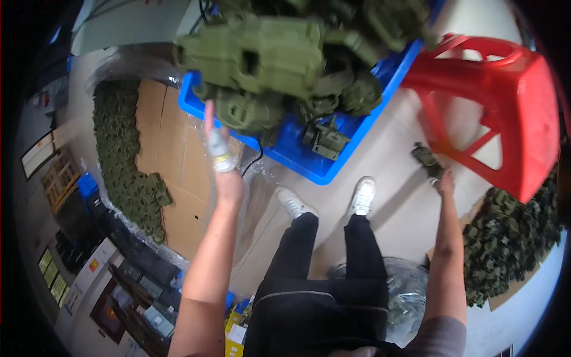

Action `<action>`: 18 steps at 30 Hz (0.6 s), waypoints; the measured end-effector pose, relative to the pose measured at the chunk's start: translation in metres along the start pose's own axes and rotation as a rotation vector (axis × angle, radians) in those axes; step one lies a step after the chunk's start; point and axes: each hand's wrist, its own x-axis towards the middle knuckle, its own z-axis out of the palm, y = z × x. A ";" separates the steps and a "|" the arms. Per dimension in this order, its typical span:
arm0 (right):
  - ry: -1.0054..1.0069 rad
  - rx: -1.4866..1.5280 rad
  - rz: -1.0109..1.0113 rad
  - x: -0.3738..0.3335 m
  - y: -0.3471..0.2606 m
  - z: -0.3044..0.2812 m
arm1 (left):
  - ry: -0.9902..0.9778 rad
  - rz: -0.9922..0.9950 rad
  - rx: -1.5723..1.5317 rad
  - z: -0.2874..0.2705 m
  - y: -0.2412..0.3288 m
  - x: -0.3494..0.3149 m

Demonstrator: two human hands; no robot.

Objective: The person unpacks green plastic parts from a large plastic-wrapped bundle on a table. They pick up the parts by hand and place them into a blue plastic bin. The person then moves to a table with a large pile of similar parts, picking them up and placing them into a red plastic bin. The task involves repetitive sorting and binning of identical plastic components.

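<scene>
My left hand (pixel 220 156) reaches up beside the near left side of a blue plastic crate (pixel 321 178). White wrapping covers part of its fingers; at least one finger is stretched out, and nothing shows in its grasp. Just beyond the fingertips is a dark green moulded plastic part (pixel 253 113), one of several heaped in the crate. A larger green plastic housing (pixel 273 53) lies on top, blurred. Out to the right, my right hand (pixel 444 181) is closed on a small green plastic part (pixel 424 157), held low near a red plastic stool (pixel 523 119).
On the left, many green parts (pixel 119 137) lie on cardboard (pixel 169 143) edged with clear plastic film. Another pile of green parts (pixel 511 244) spreads at the lower right. A clear plastic bag (pixel 407 291) stands by my legs. White shoes (pixel 363 196) are on the pale floor.
</scene>
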 end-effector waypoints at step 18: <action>0.147 0.900 -0.336 -0.189 -0.103 -0.101 | -0.029 -0.224 0.700 -0.038 -0.078 -0.044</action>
